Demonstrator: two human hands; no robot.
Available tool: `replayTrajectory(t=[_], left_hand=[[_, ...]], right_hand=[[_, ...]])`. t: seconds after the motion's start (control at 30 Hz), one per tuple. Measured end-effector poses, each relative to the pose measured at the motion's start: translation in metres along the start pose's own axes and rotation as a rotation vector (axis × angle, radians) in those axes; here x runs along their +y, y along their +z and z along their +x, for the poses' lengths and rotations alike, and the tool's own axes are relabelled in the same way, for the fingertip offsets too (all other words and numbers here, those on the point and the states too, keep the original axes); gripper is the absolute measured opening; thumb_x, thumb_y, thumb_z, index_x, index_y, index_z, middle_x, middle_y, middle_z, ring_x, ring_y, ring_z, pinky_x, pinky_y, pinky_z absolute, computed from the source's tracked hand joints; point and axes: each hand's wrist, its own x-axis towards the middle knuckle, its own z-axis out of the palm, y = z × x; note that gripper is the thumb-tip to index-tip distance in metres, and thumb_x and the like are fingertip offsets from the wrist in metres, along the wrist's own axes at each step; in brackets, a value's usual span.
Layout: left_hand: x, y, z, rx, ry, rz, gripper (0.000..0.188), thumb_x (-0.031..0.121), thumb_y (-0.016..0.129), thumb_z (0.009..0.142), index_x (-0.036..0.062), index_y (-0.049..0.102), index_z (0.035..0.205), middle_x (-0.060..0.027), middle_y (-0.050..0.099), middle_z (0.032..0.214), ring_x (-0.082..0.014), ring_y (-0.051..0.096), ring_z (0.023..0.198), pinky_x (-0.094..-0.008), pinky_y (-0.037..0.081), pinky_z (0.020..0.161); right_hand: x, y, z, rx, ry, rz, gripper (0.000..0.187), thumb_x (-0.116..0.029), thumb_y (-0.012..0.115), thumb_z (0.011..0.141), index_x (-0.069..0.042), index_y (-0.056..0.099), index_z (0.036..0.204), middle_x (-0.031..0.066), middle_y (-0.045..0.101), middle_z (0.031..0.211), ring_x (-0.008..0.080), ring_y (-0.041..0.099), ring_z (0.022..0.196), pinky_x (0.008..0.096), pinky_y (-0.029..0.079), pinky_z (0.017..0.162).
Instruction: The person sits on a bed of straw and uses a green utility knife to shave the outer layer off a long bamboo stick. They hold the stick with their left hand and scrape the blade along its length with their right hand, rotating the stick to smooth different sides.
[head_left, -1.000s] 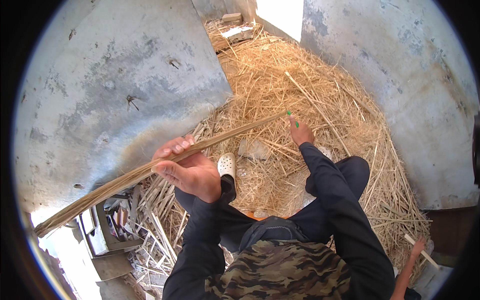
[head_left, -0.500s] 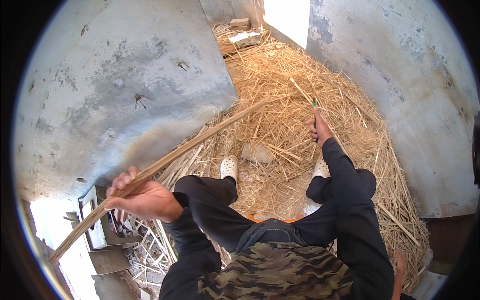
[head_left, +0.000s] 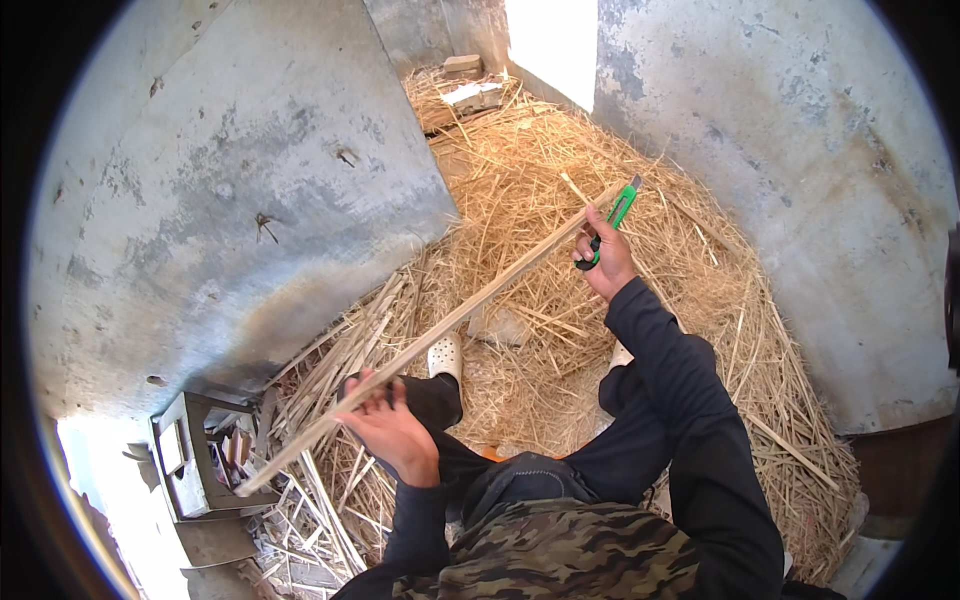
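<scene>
A long, pale wooden strip (head_left: pixel 470 305) slants across in front of me, from the lower left up to my right hand. My left hand (head_left: pixel 398 440), palm up, has its fingers loosely around the strip's lower part. In my right hand (head_left: pixel 608 265) is a green utility knife (head_left: pixel 621 207), its blade out and pointing up and away. The strip's upper end lies against the fingers of that same hand, beside the knife; how firmly they pinch it is hard to see.
Shavings and straw-like slivers (head_left: pixel 530 260) cover the floor around my pale clogs (head_left: pixel 445 357). Grey panels stand left (head_left: pixel 240 180) and right (head_left: pixel 770 200). A box-like case (head_left: pixel 190 455) sits at lower left, near more loose strips (head_left: pixel 345 360). A flat block (head_left: pixel 500 326) lies between my feet.
My left hand has moved right and down, bringing the strip along toward my right hand. The right hand has shifted slightly left and turned, so the green knife now shows fully beside the strip's end.
</scene>
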Motion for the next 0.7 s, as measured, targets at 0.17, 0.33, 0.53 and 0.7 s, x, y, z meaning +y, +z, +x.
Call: replayTrajectory(t=[0.17,0.33,0.53,0.7], left_hand=[[0.028,-0.022,-0.049,-0.49,-0.545,0.644,0.039,0.036,0.047,0.102,0.0014,0.058,0.117,-0.0053,0.064,0.107,-0.016,0.058,0.102,-0.0356,0.044,0.091],[0.049,0.007,-0.019,-0.791,0.951,1.32,0.045,0.03,0.075,0.084,-0.0012,0.06,0.112,-0.0145,0.065,0.094,-0.0208,0.064,0.082,-0.032,0.05,0.075],[-0.005,0.013,0.024,-1.279,-0.321,1.219,0.032,0.029,0.055,0.099,0.0029,0.056,0.117,-0.0116,0.061,0.072,-0.0232,0.059,0.062,-0.0345,0.047,0.062],[-0.021,-0.011,-0.003,-1.285,-0.327,1.115,0.028,0.026,0.05,0.102,0.0032,0.056,0.117,-0.0015,0.048,0.069,-0.0094,0.046,0.064,-0.0279,0.041,0.06]], right_hand=[[-0.011,0.009,-0.01,-0.203,-0.04,-0.118,0.017,-0.027,0.052,0.102,-0.01,0.056,0.105,0.0083,0.063,0.104,0.0057,0.039,0.046,0.0242,0.037,0.051],[-0.016,0.015,-0.02,-0.335,-0.048,-0.165,0.02,-0.025,0.052,0.102,-0.007,0.055,0.11,0.0079,0.063,0.102,0.005,0.039,0.046,0.0237,0.039,0.049],[-0.031,0.018,-0.029,-0.299,-0.027,-0.468,0.031,-0.028,0.059,0.098,-0.004,0.055,0.118,0.0061,0.063,0.095,0.0034,0.04,0.048,0.0221,0.041,0.051],[-0.047,0.017,-0.021,0.225,-0.608,-1.047,0.062,-0.031,0.083,0.079,-0.004,0.058,0.129,-0.0023,0.057,0.083,0.0035,0.047,0.063,0.0211,0.04,0.056]])
